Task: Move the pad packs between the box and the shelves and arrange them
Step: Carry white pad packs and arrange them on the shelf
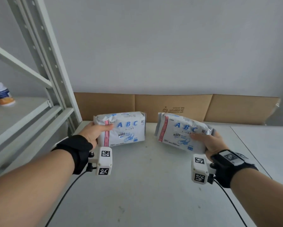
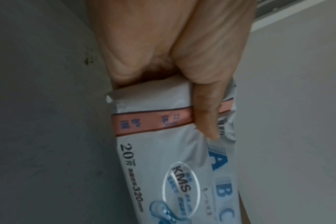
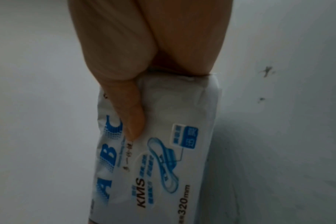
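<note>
Two white pad packs with blue "ABC" lettering and a pink stripe are held over the grey table (image 1: 145,177). My left hand (image 1: 96,131) grips the left pack (image 1: 126,128) by its left end, thumb across the front; the left wrist view shows that pack (image 2: 163,151) with the thumb over the pink stripe. My right hand (image 1: 208,141) grips the right pack (image 1: 180,131) by its right end, and this pack tilts down to the right. In the right wrist view the thumb lies on the front of the right pack (image 3: 163,151). A brown cardboard box (image 1: 170,107) stands behind both packs.
A pale metal shelf unit (image 1: 39,63) rises at the left, its shelf board (image 1: 14,115) level with my left arm. A white and orange bottle (image 1: 2,94) stands on that shelf. A grey wall lies behind the box. Cables trail from both wrist cameras.
</note>
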